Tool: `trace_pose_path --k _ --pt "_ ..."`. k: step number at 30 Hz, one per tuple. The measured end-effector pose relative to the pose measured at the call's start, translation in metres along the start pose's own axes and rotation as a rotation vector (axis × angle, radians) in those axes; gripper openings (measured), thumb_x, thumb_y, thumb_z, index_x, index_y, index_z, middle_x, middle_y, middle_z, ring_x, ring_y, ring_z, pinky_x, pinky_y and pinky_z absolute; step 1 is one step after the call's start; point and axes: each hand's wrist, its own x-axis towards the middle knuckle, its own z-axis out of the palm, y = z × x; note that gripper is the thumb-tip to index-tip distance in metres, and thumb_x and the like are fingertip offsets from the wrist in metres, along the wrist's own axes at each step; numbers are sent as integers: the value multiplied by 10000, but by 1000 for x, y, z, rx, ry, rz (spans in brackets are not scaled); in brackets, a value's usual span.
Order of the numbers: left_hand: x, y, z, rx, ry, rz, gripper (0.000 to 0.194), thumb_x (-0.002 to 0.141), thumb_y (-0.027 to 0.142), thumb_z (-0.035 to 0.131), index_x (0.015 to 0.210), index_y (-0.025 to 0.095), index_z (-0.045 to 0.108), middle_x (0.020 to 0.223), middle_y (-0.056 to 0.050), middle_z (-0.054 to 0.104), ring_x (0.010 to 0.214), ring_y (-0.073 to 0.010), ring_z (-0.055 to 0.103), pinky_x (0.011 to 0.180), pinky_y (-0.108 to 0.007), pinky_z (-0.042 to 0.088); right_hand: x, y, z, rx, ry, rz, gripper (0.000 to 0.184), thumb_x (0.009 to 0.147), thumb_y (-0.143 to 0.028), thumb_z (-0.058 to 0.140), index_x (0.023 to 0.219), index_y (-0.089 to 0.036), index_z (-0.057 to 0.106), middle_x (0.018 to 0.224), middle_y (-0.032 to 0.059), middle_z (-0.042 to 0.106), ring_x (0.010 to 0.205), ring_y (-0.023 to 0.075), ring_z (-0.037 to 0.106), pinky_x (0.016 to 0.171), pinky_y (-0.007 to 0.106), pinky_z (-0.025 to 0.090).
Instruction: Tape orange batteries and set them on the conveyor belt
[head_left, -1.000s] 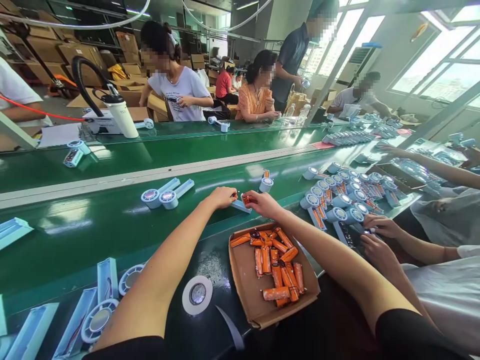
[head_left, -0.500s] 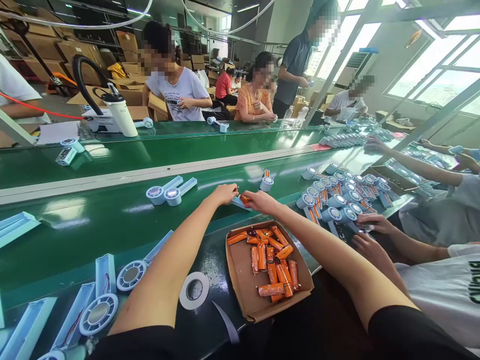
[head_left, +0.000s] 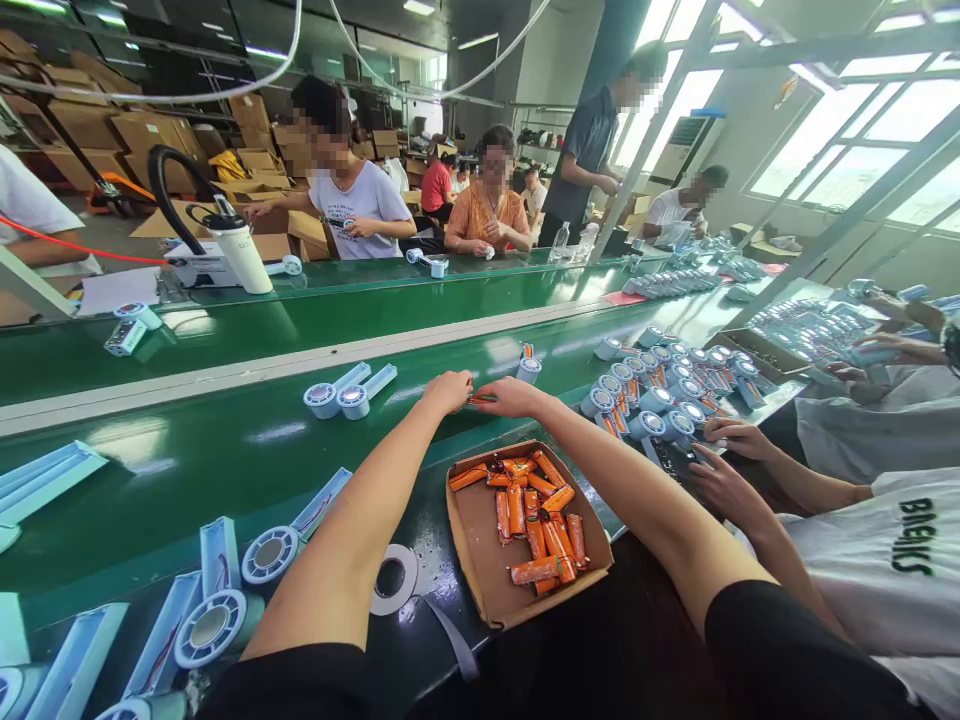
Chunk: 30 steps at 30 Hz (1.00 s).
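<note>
My left hand and my right hand meet over the near edge of the green belt. Fingertips of my right hand pinch an orange wrapped battery, mostly covered by the fingers. The fingers of my left hand are closed right beside it; what they grip is hidden. Below the hands lies a shallow cardboard box of loose orange batteries with dark wires. A light-blue fan body with an orange battery in its handle stands just beyond my right hand.
Two light-blue fan bodies lie left of my hands. More fan housings sit by my left forearm. A white tape roll lies beside the box. At right, a co-worker's hands work near many battery-filled fans.
My hands have drawn together, and the battery in my right hand is now more covered. The light-blue piece below them no longer shows. The view has shifted slightly.
</note>
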Motion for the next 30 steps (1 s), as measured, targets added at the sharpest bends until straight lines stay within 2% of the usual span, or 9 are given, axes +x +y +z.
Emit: trace_pose_path --k 3,6,10,13,16,19,25,27,30 --pt "-52 4 -17 25 76 32 427 1015 437 687 1351 177 640 1386 -110 648 1203 -283 665 1025 -507 587 -40 -2 -14 114 186 11 310 1019 -238 590 1235 -185 807 1214 111 821 1119 246 770 963 311 562" --pt "-138 -10 -11 60 108 49 335 1040 384 627 1315 201 686 1374 -115 697 1248 -280 665 1090 -488 556 -113 -3 -4 247 244 8 232 999 -280 650 1053 -177 850 990 86 852 861 209 787 763 276 579" --pt "-266 -53 38 181 181 311 269 1013 356 615 1223 256 749 1223 -50 793 1145 -247 737 999 -361 615 -214 -19 35 630 166 -56 426 956 -517 721 688 -195 798 581 26 720 517 152 621 527 254 438" --pt "-324 -66 78 307 386 376 254 997 209 557 1138 238 767 1273 -70 777 1112 -248 751 904 -343 651 -248 -49 63 799 131 -68 523 991 -599 635 681 -199 771 584 31 686 539 157 598 549 269 426" --pt "-341 -44 88 342 603 348 235 1019 160 519 1036 178 753 1170 -112 781 1136 -277 733 947 -386 651 -246 -93 79 961 116 0 423 976 -583 650 1065 -200 805 717 31 724 618 166 629 587 265 466" --pt "-340 -16 72 322 688 372 190 1009 145 572 1129 149 718 1157 -123 771 1291 -334 654 1037 -460 624 -239 -134 84 1149 -119 -16 558 898 -532 766 1351 -214 700 894 36 774 619 142 648 582 244 489" --pt "-343 -24 44 383 658 440 195 999 133 572 1136 147 709 1043 -115 775 1072 -283 735 990 -447 656 -239 -148 64 905 -584 -337 286 981 -448 699 842 -228 817 669 -36 708 456 91 560 500 215 416" --pt "-343 -29 48 386 685 446 180 998 128 554 1068 161 717 982 -101 770 1026 -279 748 950 -437 675 -222 -134 56 669 -476 -424 223 975 -440 734 918 -246 828 711 -33 734 557 115 636 557 219 441" --pt "-335 -24 57 319 764 457 271 996 129 525 1182 187 713 971 -84 777 1011 -286 764 917 -438 692 -177 -114 51 177 10 -275 149 1033 -299 677 1011 -215 798 966 60 787 874 193 708 769 273 519"
